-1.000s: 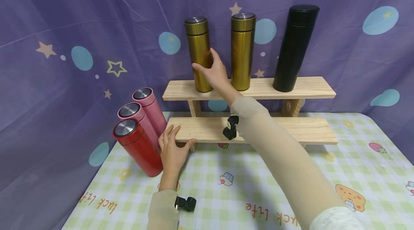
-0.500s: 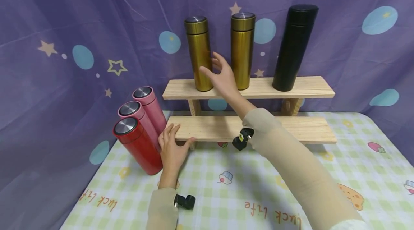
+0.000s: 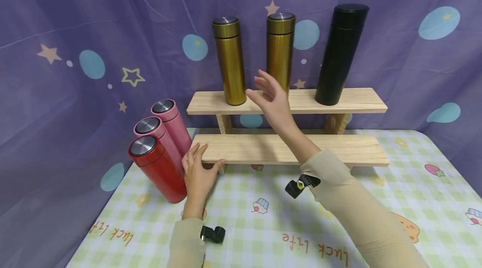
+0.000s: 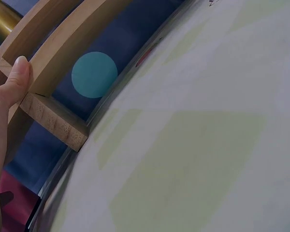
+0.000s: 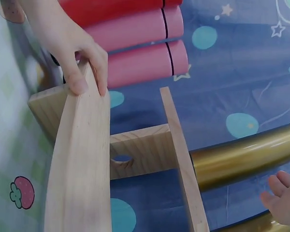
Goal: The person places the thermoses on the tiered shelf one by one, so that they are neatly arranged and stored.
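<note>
**Right hand open in front of the gold flasks, left hand on the lower shelf's end**

In the head view the right hand [image 3: 272, 99] hangs in the middle of the frame, fingers spread wide and holding nothing. It sits in front of the upper shelf [image 3: 350, 99], between the left gold flask [image 3: 229, 62] and the right gold flask [image 3: 280, 50], near both but touching neither. Both gold flasks stand upright on that shelf. A taller black flask [image 3: 340, 55] stands further right on the same board. The right wrist view shows the fingertips [image 5: 280, 198] at the lower right edge of the frame, just beside the left gold flask's body [image 5: 246, 157] and apart from it.

The left hand [image 3: 197, 173] lies at lower left of centre, holding the left end of the lower shelf [image 3: 286, 149]: fingers rest on top of the board and the thumb hooks along its front edge. The left wrist view shows the thumb [image 4: 17, 79] pressed against the wood.

Just left of that hand three flasks lean together on the surface [image 3: 376, 201], which is covered with a green checked cloth: a red flask [image 3: 160, 171] nearest the camera, then a pink flask [image 3: 160, 136], then a second pink flask [image 3: 175, 123] furthest back. The left hand's outer edge is close beside the red flask; whether it touches cannot be told.
</note>
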Available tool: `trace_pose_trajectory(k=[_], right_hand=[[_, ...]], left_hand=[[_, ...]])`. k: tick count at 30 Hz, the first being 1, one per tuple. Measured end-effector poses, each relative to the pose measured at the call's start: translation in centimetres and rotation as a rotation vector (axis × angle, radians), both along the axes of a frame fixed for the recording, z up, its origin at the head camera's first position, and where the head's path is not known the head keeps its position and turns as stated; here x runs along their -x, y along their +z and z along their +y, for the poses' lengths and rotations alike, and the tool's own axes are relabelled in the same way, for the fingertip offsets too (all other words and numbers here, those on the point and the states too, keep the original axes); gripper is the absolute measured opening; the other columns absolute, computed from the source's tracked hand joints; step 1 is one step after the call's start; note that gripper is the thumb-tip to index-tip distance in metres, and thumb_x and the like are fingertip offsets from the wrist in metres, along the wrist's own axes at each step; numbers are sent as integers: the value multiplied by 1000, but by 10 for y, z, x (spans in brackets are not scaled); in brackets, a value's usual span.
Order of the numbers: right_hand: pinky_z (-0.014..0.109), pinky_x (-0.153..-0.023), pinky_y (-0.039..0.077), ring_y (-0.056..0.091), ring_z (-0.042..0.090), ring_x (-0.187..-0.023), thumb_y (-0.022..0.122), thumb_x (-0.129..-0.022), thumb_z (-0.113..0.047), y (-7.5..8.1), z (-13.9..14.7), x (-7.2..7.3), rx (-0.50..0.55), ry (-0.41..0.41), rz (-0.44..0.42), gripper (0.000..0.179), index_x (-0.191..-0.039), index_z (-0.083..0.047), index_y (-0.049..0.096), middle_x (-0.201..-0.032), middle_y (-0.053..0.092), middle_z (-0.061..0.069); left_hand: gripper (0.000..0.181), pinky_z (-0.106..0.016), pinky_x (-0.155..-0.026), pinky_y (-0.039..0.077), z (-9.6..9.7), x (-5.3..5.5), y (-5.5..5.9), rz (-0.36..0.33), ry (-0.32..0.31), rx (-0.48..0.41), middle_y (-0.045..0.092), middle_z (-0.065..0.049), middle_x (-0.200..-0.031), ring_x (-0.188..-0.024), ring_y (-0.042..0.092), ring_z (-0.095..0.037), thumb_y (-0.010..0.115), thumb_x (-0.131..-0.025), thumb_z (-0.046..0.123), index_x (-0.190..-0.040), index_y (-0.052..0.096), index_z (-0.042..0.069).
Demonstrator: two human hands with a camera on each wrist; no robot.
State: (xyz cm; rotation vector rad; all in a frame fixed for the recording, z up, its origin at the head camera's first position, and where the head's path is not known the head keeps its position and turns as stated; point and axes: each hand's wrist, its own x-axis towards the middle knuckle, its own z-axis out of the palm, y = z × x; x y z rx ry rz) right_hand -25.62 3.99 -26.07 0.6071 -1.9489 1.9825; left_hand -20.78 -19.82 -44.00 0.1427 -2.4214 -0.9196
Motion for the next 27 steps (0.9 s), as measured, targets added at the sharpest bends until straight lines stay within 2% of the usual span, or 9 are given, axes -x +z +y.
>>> trace_pose_trajectory(k=[9,12,18,23,27], right_hand=[[32,-112,32,48,16,-132,67,-95,-16,-10,17,-31,-42,6,39,58,-148,-11,44,-142,54,6],[34,-113,31,48,15,-132,67,-96,-15,-16,22,-40,-60,0,46,56,-147,-11,45,-141,55,6],[34,-111,34,50,16,-130,67,-95,-12,-27,31,-51,-75,-13,81,55,-146,-7,46,-139,56,6],[30,-111,35,50,14,-130,68,-95,-11,-38,39,-61,-86,-27,66,54,-145,-9,48,-140,56,7],[33,-112,33,49,16,-131,67,-95,-9,-45,51,-69,-69,-26,48,54,-145,-7,48,-141,55,9]], left_hand=[[77,-59,-96,42,2,-1,0,0,0,-1,39,-3,-151,-140,26,-27,80,-75,57,-139,57,21],[77,-59,-96,42,2,0,0,2,-2,0,39,-3,-150,-140,26,-28,81,-74,57,-138,57,21],[77,-61,-94,42,1,0,0,-5,0,-2,37,-2,-151,-141,25,-27,81,-75,55,-139,56,21],[77,-62,-92,42,0,0,-1,-16,-2,-3,37,-2,-151,-141,24,-27,81,-75,55,-139,55,22],[76,-62,-92,43,0,0,0,-7,-2,-5,37,-3,-151,-141,25,-28,81,-75,55,-139,56,22]])
